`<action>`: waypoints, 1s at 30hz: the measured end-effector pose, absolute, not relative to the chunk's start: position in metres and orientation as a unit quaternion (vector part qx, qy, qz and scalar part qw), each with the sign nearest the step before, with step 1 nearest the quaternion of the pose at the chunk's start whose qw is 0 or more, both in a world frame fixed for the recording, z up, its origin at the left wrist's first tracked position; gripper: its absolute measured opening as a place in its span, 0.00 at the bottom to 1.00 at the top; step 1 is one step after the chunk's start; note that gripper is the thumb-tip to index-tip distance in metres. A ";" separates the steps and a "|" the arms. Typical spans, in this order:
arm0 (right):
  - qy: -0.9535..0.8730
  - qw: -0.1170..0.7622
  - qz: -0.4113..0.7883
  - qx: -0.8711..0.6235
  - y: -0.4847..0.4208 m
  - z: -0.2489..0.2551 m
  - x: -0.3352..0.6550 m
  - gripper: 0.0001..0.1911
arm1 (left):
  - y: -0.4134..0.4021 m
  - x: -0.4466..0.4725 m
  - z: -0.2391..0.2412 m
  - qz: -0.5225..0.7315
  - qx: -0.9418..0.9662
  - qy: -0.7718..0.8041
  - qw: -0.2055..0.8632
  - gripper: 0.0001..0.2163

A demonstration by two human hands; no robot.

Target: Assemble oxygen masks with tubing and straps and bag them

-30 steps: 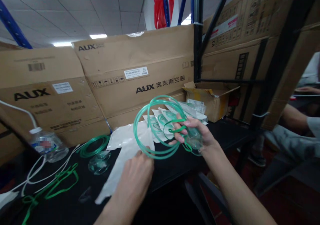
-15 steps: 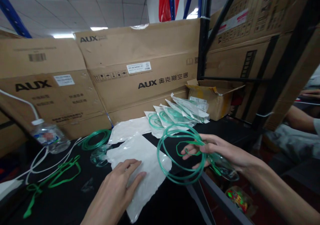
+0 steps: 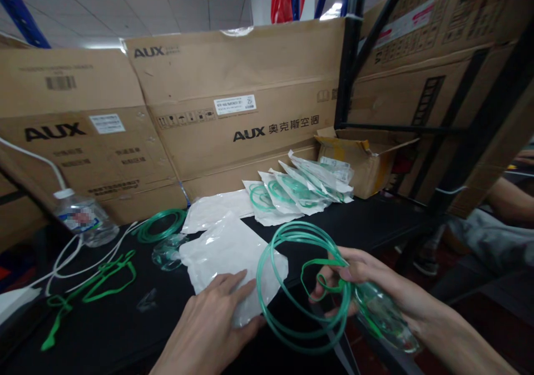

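My right hand [image 3: 354, 280] is closed around a clear green oxygen mask [image 3: 386, 319] at the front right. Coiled green tubing [image 3: 271, 308] and a thin green elastic strap [image 3: 323, 262] hang from its fingers. On the black table a white pouch [image 3: 229, 247] with a clear film face lies flat. My left hand [image 3: 217, 314] rests on its lower part, fingers and thumb apart, and covers the near corner. The coil's left side overlaps the pouch's right edge in view.
Several filled pouches [image 3: 287, 191] lean in a row before an open carton [image 3: 359, 163]. Another mask [image 3: 167, 251], a tubing coil [image 3: 161, 227], green straps [image 3: 92, 289], white cables and a plastic bottle [image 3: 89, 222] lie left. Large cartons [image 3: 250, 74] wall the back. A person's arm [image 3: 511, 197] shows right.
My right hand has lowered slightly with the mask and tubing, nearer to me. My left hand has shifted right and down along the pouch. The camera view has tilted a little.
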State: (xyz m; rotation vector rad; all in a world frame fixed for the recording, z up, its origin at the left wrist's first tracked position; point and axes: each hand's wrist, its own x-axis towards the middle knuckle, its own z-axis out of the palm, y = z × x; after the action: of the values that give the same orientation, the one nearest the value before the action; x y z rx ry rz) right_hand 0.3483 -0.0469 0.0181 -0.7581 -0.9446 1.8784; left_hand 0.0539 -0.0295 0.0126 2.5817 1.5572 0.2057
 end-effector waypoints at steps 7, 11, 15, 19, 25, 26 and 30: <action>-0.374 0.414 0.772 -0.304 -0.061 0.005 0.350 0.10 | -0.030 0.050 0.014 0.092 0.849 0.514 0.077 0.16; -0.354 0.402 0.788 -0.303 -0.067 -0.003 0.347 0.13 | -0.031 0.048 0.006 0.123 0.835 0.532 0.063 0.17; -0.349 0.395 0.791 -0.311 -0.073 -0.007 0.344 0.13 | -0.030 0.047 0.000 0.149 0.834 0.529 0.051 0.16; -0.337 0.386 0.795 -0.325 -0.078 -0.010 0.341 0.15 | -0.029 0.049 0.000 0.154 0.822 0.545 0.059 0.15; -0.298 0.385 0.798 -0.355 -0.080 -0.018 0.329 0.11 | -0.031 0.058 0.000 0.243 0.807 0.537 0.030 0.12; -0.289 0.386 0.799 -0.358 -0.080 -0.021 0.326 0.11 | -0.032 0.059 -0.001 0.256 0.805 0.535 0.019 0.12; -0.262 0.394 0.795 -0.380 -0.078 -0.032 0.313 0.13 | -0.037 0.066 -0.007 0.272 0.806 0.525 -0.023 0.11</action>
State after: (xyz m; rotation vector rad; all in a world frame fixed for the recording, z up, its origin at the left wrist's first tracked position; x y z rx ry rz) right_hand 0.3128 -0.0781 -0.0316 -0.9635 -0.6657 2.0168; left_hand 0.0660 -0.0367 -0.0068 2.5705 1.6749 0.8677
